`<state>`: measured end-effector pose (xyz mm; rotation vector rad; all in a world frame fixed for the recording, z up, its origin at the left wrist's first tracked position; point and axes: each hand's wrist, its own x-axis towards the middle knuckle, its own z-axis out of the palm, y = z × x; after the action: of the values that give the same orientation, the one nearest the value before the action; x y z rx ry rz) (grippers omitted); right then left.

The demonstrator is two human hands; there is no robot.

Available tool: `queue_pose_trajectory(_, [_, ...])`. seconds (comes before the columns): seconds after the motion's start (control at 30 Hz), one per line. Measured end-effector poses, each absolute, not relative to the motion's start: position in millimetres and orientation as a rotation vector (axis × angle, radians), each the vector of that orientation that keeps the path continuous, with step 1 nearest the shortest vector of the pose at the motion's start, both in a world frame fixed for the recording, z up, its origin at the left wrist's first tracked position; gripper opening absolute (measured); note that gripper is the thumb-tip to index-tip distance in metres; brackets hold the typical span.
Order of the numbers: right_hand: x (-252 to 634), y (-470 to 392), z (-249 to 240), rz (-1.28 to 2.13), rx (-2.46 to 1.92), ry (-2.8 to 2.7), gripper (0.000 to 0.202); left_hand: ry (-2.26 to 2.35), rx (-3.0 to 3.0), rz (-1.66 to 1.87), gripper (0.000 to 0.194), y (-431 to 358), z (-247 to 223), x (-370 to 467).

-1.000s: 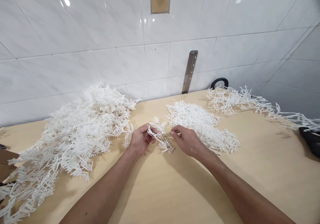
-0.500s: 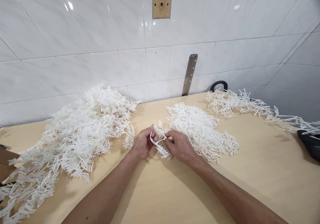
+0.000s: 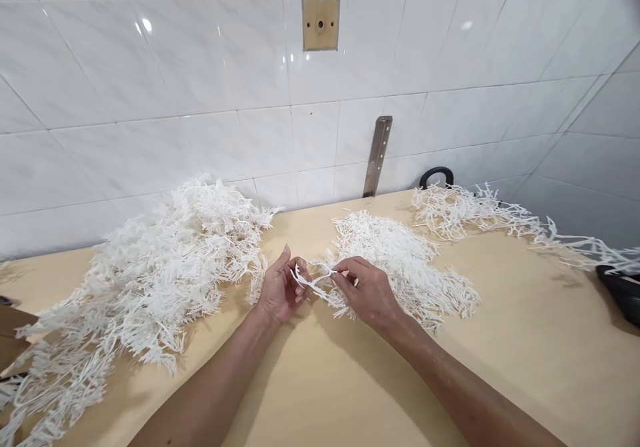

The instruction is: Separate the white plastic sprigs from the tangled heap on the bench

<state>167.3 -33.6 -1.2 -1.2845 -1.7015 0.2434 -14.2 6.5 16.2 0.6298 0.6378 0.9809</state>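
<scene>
A thin white branching plastic twig [image 3: 317, 289] spans the gap between my hands above the table. My right hand [image 3: 367, 290] pinches its right end between thumb and fingertips. The twig's curved left end lies against the fingers of my left hand [image 3: 284, 287], whose thumb stands raised apart from the loosely curled fingers. Just right of my right hand spreads a flat pile of white twigs [image 3: 395, 247], partly hidden by that hand. A larger, fluffier heap of white branching pieces [image 3: 170, 267] lies left of my left hand.
Long white branching strands [image 3: 480, 207] trail along the table's [image 3: 320, 387] back right. Behind them shows a black ring-shaped handle [image 3: 437, 175]; a black object [image 3: 620, 294] sits at the right edge. A metal strip [image 3: 377, 157] leans on the tiled wall. Brown cardboard [image 3: 15, 334] is at left.
My left thumb has lifted away from its fingers, and that hand has shifted slightly left. My right hand still pinches the twig. The view has tilted up a little.
</scene>
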Motion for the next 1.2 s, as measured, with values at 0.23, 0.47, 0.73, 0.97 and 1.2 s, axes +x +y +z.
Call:
queue_pose_trajectory(0.23, [166.4, -33.8, 0.0, 0.232, -1.234, -1.625, 0.013, 0.669, 0.689, 0.901, 0.031, 3.3, 7.8, -10.0])
queue_pose_trajectory(0.47, [166.9, -35.5, 4.1, 0.228, -1.153, -1.639, 0.012, 0.635, 0.796, 0.870, 0.027, -0.5, 8.3, -9.0])
queue_pose_trajectory(0.73, [166.5, -36.2, 8.0, 0.206, -1.176, -1.596, 0.014, 0.658, 0.912, 0.836, 0.034, -5.7, 7.0, -1.3])
queue_pose_trajectory(0.97, [168.1, -37.7, 8.0, 0.351, -1.202, -1.584, 0.017, 0.645, 1.006, 0.791, 0.050, -10.7, 8.5, 1.0])
queue_pose_trajectory(1.2, [164.6, -41.0, 9.4, 0.432, -1.242, -1.535, 0.021, 0.696, 1.066, 0.830, 0.047, -12.2, 6.7, 3.3])
